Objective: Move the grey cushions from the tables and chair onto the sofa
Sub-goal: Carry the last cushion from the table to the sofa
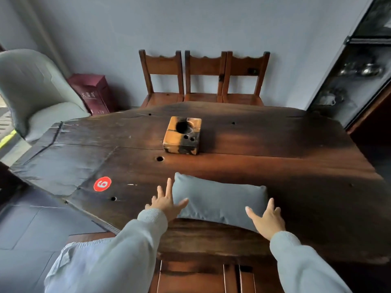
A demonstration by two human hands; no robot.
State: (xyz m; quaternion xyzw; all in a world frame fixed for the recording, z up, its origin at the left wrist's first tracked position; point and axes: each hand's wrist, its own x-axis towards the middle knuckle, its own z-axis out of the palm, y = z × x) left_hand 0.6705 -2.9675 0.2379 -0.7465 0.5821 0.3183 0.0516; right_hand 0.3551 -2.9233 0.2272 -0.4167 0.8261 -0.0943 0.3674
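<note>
A grey rectangular cushion [220, 200] lies flat on the dark wooden table [275, 166], near its front edge. My left hand [167, 203] hovers at the cushion's left end, fingers spread, thumb over the fabric. Over the cushion's right front corner is my right hand [267, 218], also spread, holding nothing. Both arms wear pale grey sleeves. No sofa is in view.
A wooden block with holes [183, 135] stands mid-table. A red round sticker marked 6 [102, 183] is on the left part. Three wooden chairs [204, 81] line the far wall. A grey upholstered chair [36, 94] and maroon box [93, 93] stand left; a glass cabinet [355, 77] right.
</note>
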